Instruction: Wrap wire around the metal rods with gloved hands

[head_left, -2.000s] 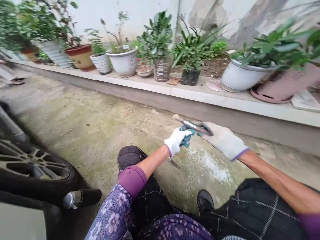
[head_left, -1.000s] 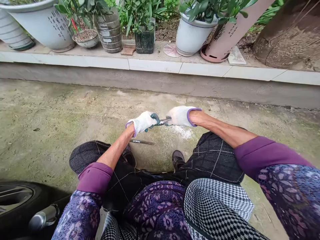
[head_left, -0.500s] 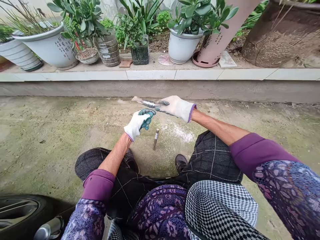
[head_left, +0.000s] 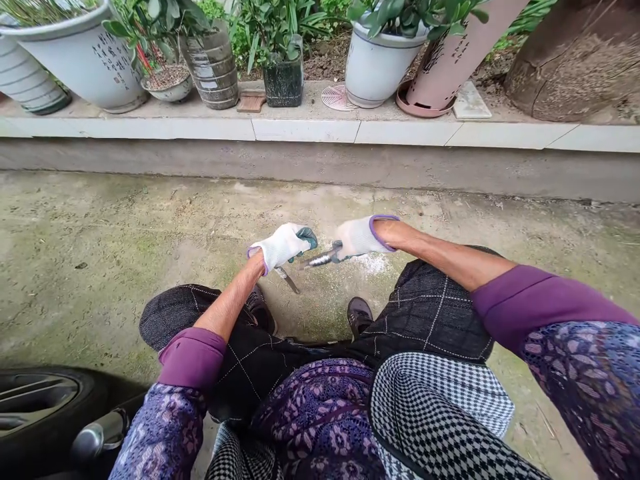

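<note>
My right hand (head_left: 356, 239), in a white glove with a dark-coated palm, is closed around a stick-like tool (head_left: 323, 258) wound with shiny silver wire. The tool is blurred and points left and slightly down; its far end lies behind the hand. Left of it, my left hand (head_left: 290, 244), in a matching glove, has its fingers curled, and what they hold, if anything, is hidden. Below that hand a short dark rod (head_left: 289, 280) with a pale band leans over at a slant. Whether the glove touches the rod I cannot tell.
White powder (head_left: 374, 263) is scattered on the concrete ground (head_left: 125, 227) behind my right hand. Potted plants line a tiled ledge (head_left: 305, 129) ahead, among them a white pot (head_left: 381, 70). A vehicle wheel (head_left: 45, 407) stands at the lower left.
My right hand has come down and nearer with the wire-wound tool, which now points lower. My left hand has dropped slightly. The short rod has gone from nearly upright to slanted, farther left.
</note>
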`<move>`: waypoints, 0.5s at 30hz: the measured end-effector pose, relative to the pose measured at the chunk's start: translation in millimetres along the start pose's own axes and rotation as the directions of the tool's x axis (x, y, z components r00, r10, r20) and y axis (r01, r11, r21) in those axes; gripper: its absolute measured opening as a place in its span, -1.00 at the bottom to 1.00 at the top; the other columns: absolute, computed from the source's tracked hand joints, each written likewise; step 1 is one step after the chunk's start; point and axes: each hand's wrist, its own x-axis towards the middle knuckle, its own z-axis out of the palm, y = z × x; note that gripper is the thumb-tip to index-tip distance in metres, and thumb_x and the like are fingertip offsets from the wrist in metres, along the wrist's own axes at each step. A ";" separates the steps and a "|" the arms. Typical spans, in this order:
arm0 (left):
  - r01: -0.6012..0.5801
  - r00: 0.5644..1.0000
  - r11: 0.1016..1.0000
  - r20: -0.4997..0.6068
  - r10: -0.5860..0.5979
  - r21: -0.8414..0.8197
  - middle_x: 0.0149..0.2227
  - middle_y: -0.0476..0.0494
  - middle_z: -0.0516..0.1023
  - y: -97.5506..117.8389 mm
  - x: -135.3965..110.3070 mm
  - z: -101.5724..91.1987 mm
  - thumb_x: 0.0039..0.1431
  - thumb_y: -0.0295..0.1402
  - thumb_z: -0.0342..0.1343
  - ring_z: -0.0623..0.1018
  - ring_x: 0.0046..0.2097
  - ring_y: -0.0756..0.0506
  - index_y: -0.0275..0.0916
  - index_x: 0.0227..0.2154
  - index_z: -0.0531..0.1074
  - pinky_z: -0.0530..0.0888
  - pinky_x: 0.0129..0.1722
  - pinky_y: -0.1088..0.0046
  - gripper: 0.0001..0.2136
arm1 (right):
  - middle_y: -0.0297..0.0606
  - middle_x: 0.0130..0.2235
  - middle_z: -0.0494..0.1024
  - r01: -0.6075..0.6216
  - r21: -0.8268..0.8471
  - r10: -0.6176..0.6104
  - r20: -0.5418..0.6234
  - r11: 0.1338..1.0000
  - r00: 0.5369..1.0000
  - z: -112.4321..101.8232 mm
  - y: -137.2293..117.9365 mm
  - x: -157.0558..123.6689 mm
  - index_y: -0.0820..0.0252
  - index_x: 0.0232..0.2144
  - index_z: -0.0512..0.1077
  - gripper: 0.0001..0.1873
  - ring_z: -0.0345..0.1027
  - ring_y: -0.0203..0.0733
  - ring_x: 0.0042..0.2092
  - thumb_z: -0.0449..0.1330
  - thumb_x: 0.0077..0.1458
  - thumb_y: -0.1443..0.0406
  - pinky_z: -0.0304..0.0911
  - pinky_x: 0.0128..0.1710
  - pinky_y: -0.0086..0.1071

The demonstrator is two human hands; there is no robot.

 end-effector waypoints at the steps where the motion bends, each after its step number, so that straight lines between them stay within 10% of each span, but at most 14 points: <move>1: 0.002 1.000 1.000 -0.002 -0.002 0.008 -0.38 -0.06 0.53 -2.1 1.1 1.7 0.23 -0.31 0.25 0.48 -0.44 0.04 -0.35 -0.25 0.52 0.44 -0.49 0.56 -0.82 | -0.34 -0.70 0.31 -0.025 -0.092 0.025 -0.008 0.995 1.000 0.4 2.0 5.8 0.19 -0.52 0.54 -0.68 0.21 -0.26 -0.57 0.35 -0.06 0.04 0.05 -0.54 -0.35; 6: -0.042 0.998 0.999 -0.041 0.042 -0.001 -0.64 0.02 0.40 -6.0 8.7 6.3 -0.01 -0.44 0.29 0.33 -0.63 0.08 -0.31 -0.41 0.55 0.21 -0.68 0.61 -0.92 | -0.12 -0.42 0.57 -0.101 -0.588 0.041 -0.113 0.803 0.993 -17.6 0.8 22.5 0.15 -0.38 0.59 -0.69 0.44 -0.07 -0.38 0.20 0.08 0.06 0.14 -0.44 -0.29; 15: -0.210 0.975 0.945 -0.123 0.184 -0.251 -0.63 0.11 0.31 9.4 10.2 3.7 0.01 -0.40 0.18 0.23 -0.64 0.11 -0.31 -0.30 0.54 0.23 -0.71 0.62 -0.82 | -0.13 -0.21 0.63 -0.120 -0.543 -0.065 -0.308 0.831 0.949 -38.2 -29.1 22.3 0.12 -0.10 0.55 -0.58 0.48 -0.09 -0.24 0.07 0.23 0.02 0.16 -0.35 -0.33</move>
